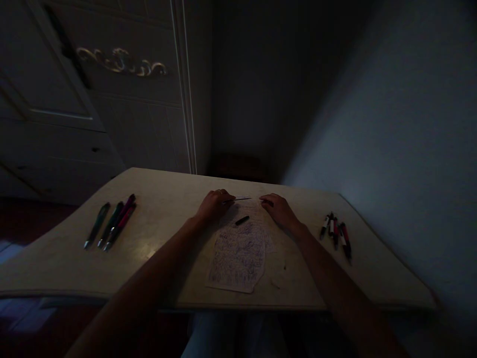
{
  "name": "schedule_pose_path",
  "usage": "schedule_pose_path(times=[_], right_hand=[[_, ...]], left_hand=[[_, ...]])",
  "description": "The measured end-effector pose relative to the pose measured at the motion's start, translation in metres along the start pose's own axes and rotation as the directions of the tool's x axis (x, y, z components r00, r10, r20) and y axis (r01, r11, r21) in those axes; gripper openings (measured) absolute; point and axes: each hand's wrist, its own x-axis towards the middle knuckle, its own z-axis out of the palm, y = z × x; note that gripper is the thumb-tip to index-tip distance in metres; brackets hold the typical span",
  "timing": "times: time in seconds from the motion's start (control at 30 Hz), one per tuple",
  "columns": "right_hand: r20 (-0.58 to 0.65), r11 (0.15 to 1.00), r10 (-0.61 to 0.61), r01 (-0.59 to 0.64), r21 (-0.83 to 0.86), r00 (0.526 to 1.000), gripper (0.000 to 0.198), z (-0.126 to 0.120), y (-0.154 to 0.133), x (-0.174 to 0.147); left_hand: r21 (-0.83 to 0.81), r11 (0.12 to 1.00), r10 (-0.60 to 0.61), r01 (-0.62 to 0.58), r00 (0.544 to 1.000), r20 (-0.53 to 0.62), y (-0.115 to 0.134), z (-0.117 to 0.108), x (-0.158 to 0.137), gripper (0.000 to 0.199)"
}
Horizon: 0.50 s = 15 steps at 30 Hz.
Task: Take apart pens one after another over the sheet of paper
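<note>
My left hand [217,203] is closed, pinching a thin dark pen refill [244,199] that points to the right over the top of a scribbled paper sheet [238,258]. Opposite it, my right hand [276,206] is closed, its fingertips around a small dark piece [265,201] too dim to name. A narrow gap separates the refill's end from the right fingertips. Below and between both hands, a short dark pen barrel piece [242,220] lies at a slant on the paper.
Several dark green and purple pens [114,223] lie at the left of the pale table [167,189]. Several shorter red, white and black pen parts [337,233] sit at the right. A cabinet [149,119] stands behind on the left; a wall [402,124] borders the right side.
</note>
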Motion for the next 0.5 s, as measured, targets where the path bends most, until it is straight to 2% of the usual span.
schedule_pose_path(times=[0.37,0.5], right_hand=[[0.037,0.996,0.092,-0.092,0.006,0.995,0.034,-0.005,-0.004,0.000],[-0.022,0.991,0.132,-0.131,0.029,0.991,0.044,-0.013,-0.016,-0.014]], left_hand=[[-0.019,1.000,0.005,-0.005,1.000,0.008,0.000,-0.003,0.000,0.026],[-0.027,1.000,-0.006,0.006,1.000,0.001,0.000,-0.004,0.000,0.025]])
